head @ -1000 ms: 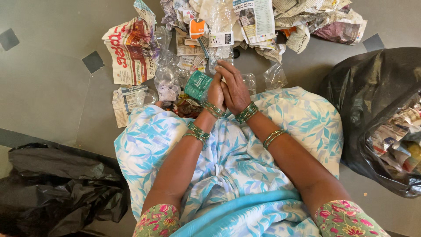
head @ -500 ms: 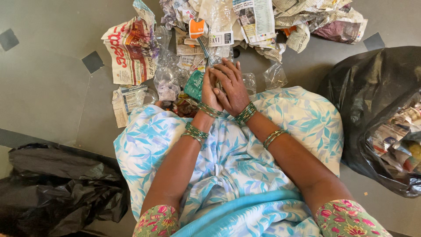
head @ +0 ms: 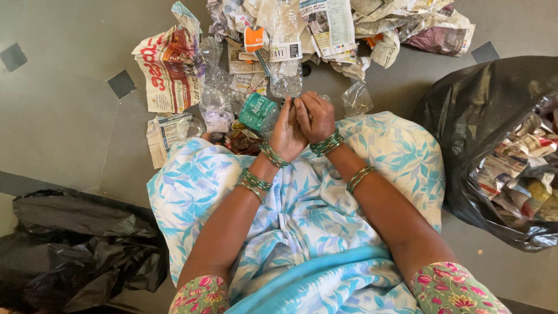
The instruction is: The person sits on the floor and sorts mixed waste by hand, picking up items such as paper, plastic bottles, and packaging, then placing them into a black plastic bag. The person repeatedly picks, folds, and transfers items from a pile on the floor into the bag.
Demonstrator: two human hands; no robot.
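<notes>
My left hand and my right hand meet just past my knees, fingers curled around a small piece pinched between them. My fingers hide most of it, so I cannot tell what it is. A crushed clear bottle with a green label lies on the floor right beside my left hand. Bits of clear plastic lie just beyond my right hand. Green bangles ring both wrists, and a blue-and-white leaf-print cloth covers my lap.
A heap of crumpled newspaper, clear plastic bottles and wrappers spreads over the grey floor ahead. An open black bag holding paper and wrappers stands at the right. Another black bag lies at the lower left.
My right hand has drawn in from lying stretched over the left; both hands now curl fingertip to fingertip. The view has shifted slightly, so the heap sits higher.
</notes>
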